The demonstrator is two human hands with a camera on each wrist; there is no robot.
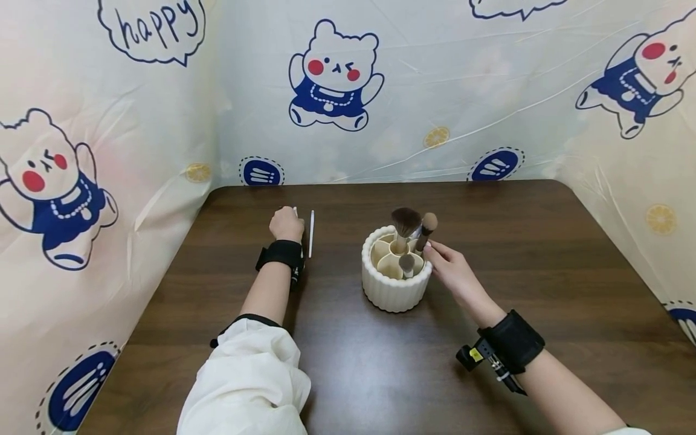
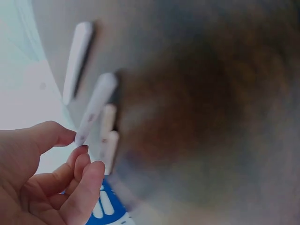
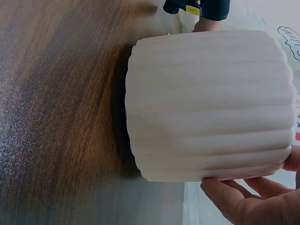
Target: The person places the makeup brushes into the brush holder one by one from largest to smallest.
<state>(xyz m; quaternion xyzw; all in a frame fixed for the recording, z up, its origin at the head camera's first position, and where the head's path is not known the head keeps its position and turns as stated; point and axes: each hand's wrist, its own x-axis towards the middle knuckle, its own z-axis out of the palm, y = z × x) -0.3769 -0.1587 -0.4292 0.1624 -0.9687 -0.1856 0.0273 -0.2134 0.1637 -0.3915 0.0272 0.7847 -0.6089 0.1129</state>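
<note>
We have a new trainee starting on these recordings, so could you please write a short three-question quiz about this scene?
1. True or false: the left hand pinches a slim white stick.
2. What does the right hand touch?
A. the ribbed white brush holder
B. the wall covering
C. the other white stick
3. Fill in: the large fluffy brush stands upright in the ____.

Key: 1 true; 2 A; 3 holder.
</note>
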